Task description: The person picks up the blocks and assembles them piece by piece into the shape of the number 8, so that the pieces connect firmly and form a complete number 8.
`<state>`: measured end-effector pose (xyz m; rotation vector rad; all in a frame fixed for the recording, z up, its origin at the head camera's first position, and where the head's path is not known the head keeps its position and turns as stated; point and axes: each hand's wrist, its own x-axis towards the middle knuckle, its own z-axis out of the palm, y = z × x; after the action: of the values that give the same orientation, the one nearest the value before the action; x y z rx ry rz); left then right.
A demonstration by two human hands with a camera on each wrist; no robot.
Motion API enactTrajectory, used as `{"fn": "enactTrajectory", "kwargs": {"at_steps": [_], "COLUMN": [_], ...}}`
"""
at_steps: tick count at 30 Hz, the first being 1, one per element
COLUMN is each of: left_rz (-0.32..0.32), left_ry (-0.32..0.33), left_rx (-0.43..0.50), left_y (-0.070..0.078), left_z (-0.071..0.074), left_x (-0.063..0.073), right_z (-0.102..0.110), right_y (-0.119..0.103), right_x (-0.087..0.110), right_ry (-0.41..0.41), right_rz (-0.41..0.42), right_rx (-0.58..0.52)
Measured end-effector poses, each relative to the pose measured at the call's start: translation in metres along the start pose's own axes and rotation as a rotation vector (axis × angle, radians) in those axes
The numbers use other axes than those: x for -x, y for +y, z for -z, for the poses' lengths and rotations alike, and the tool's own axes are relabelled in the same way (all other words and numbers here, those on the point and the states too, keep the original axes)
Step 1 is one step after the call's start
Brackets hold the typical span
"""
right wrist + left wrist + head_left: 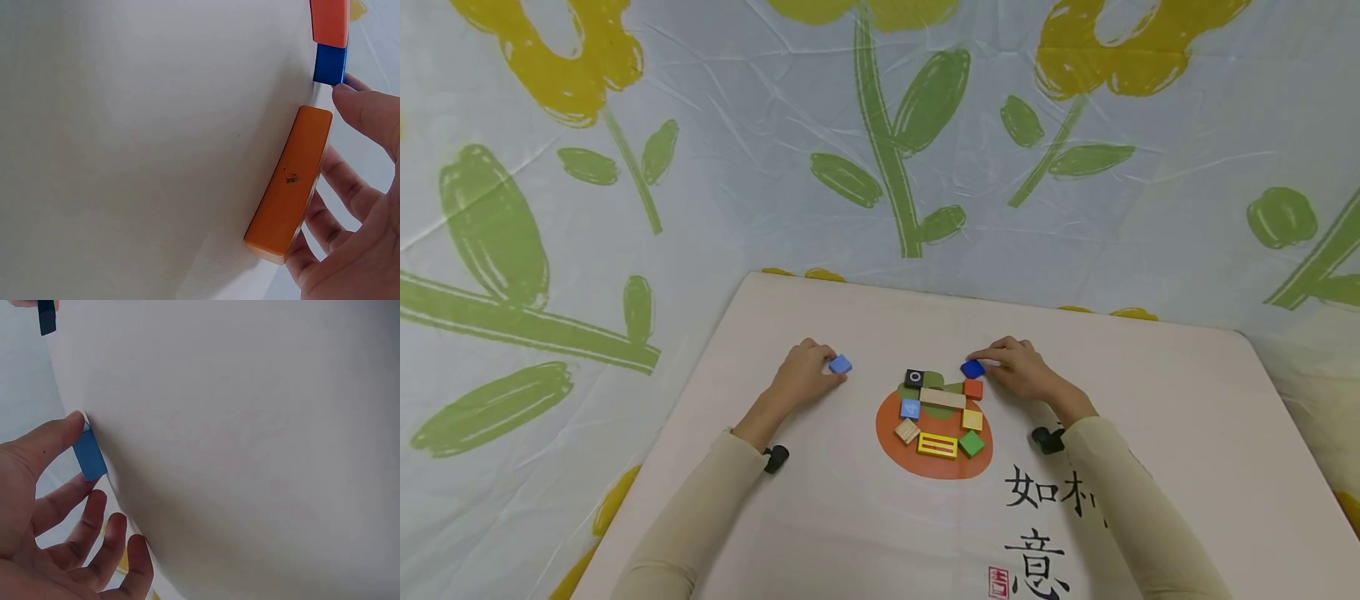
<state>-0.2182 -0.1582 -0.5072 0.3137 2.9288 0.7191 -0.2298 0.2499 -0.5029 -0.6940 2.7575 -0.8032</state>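
Note:
My left hand (806,372) pinches a light blue block (90,454) between thumb and index finger, on the table left of a group of blocks. The other fingers are loosely bent and apart in the left wrist view. My right hand (1019,369) pinches a dark blue block (972,369) at the group's upper right. Close by that block is a red block (973,389). A long orange block (291,181) stands by the right hand's fingers in the right wrist view; the head view does not show it, and whether the fingers touch it I cannot tell.
A rough ring of blocks lies on a printed orange fruit (887,425): black (913,378), blue (910,408), wooden (907,431), striped yellow (937,446), green (972,443) and yellow (972,420), with a long tan block (942,399) across. Flowered cloth (737,167) hangs behind the table (820,517).

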Motion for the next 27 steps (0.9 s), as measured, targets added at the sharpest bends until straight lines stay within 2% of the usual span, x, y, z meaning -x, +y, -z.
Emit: {"fn": "enactTrajectory", "kwargs": {"at_steps": [5,11,20,27], "left_rz": [-0.014,-0.088,-0.215,-0.293], "left_ry": [0.007,-0.018,-0.104,-0.162], "left_rx": [0.007,0.007,-0.016,-0.022], "left_y": [0.001,0.008,0.035,0.05], "left_z": [0.0,-0.003,-0.011,-0.016], "left_x": [-0.002,-0.013,-0.041,-0.056], "right_z": [-0.001,0.0,-0.001,-0.001], "right_y": [0.0,0.0,0.001,0.001], "right_x": [0.0,0.0,0.0,0.0], "right_ry": [0.003,0.0,0.002,0.012], "right_rz": [-0.008,-0.015,0.002,0.01], "right_rx": [-0.001,-0.002,0.008,0.022]}}
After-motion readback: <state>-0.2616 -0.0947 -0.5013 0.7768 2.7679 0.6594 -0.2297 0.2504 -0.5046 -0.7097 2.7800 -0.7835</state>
